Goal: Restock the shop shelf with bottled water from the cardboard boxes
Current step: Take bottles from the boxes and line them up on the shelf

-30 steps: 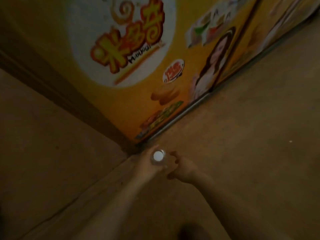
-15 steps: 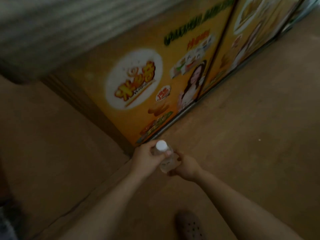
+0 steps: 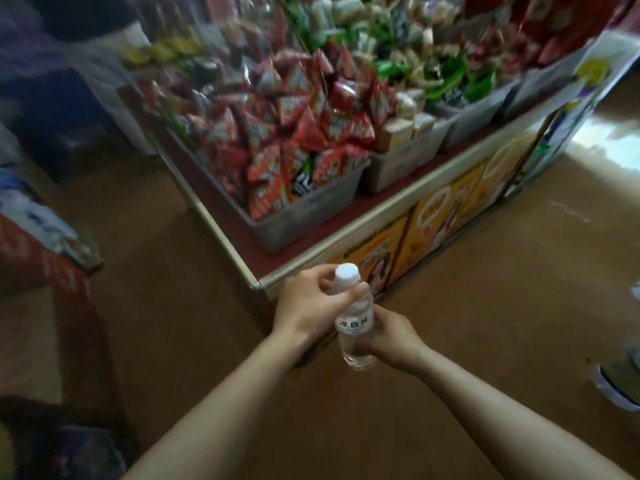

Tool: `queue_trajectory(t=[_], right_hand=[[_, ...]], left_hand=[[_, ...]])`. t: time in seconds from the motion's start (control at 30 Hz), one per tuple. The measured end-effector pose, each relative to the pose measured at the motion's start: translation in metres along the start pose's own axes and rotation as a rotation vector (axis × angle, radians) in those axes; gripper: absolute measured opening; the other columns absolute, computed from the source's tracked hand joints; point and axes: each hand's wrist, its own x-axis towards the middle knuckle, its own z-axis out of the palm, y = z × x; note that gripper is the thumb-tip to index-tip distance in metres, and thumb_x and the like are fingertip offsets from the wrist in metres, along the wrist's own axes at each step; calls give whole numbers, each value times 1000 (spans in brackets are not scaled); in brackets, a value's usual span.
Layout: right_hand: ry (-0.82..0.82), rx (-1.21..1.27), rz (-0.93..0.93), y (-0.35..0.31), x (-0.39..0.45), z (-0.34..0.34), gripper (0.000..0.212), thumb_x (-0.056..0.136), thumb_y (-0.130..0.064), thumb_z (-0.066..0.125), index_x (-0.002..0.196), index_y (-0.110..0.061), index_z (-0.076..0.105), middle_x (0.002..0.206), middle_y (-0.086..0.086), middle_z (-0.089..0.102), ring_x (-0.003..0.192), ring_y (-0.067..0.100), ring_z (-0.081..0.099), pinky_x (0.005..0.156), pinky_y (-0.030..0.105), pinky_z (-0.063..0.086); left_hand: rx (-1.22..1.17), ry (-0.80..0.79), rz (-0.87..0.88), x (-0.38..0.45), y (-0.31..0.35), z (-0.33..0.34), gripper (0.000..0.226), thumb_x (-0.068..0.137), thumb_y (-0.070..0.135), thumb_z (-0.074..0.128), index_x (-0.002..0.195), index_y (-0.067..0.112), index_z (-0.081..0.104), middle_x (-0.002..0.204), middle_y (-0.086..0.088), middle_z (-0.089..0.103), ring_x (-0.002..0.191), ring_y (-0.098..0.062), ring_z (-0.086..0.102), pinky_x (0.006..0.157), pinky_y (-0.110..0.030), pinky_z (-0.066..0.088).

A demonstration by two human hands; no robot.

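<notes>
Water bottle is held upright, cap uppermost, in front of the snack stand's corner. Its neck is gripped by the left hand; its lower body is clasped by the right hand.

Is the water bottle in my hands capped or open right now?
Capped. A white cap sits on the bottle, which the left hand and right hand hold roughly upright.
</notes>
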Motion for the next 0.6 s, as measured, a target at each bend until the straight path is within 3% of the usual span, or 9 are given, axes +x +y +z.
queue_trajectory(t=[0.1, 0.17, 0.3, 0.4, 0.5, 0.6], right_hand=[[-38, 10, -130, -52, -23, -15, 65, 53, -39, 85, 113, -28, 64, 101, -8, 72, 94, 4, 67, 87, 37, 56], [-50, -2, -214, -91, -39, -20, 62, 56, -34, 87, 114, -29, 64, 99, -9, 72, 92, 3, 67, 86, 32, 56], [-84, -24, -384, -174, -75, -24, 55, 60, -29, 88, 110, -29, 65, 94, -11, 71, 87, 1, 66, 78, 23, 55], [-164, -26, -505, -234, -105, -13, 51, 61, -25, 88, 105, -31, 65, 89, -11, 73, 80, 1, 69, 77, 23, 58], [-256, -31, -642, -286, -136, 15, 52, 60, -24, 89, 107, -29, 67, 88, -10, 74, 80, 2, 70, 78, 26, 59], [-362, -77, -758, -329, -171, 54, 47, 64, -24, 87, 105, -28, 66, 87, -13, 72, 76, -4, 68, 65, 12, 54]], left_hand=[[47, 104, -38, -16, 43, -51, 59, 57, 74, 69, 100, 33, 68, 86, 16, 71, 80, 5, 64, 70, -25, 55], [13, 161, -76, -34, 67, -84, 55, 60, 71, 71, 96, 30, 68, 87, 14, 70, 81, 2, 64, 70, -23, 53], [-413, 262, -140, -79, 101, -147, 52, 69, 36, 80, 111, 16, 59, 107, 0, 68, 92, -8, 66, 71, -19, 53], [-415, 248, -82, -124, 115, -194, 52, 74, 14, 78, 121, 10, 55, 112, -1, 66, 93, -4, 65, 68, -11, 52], [-378, 354, -28, -173, 119, -241, 50, 75, 7, 77, 121, 8, 58, 113, -6, 69, 94, -8, 68, 74, -16, 54], [-330, 489, -22, -225, 116, -287, 49, 72, 18, 81, 117, 14, 61, 110, -3, 71, 100, -14, 68, 85, -29, 56]])
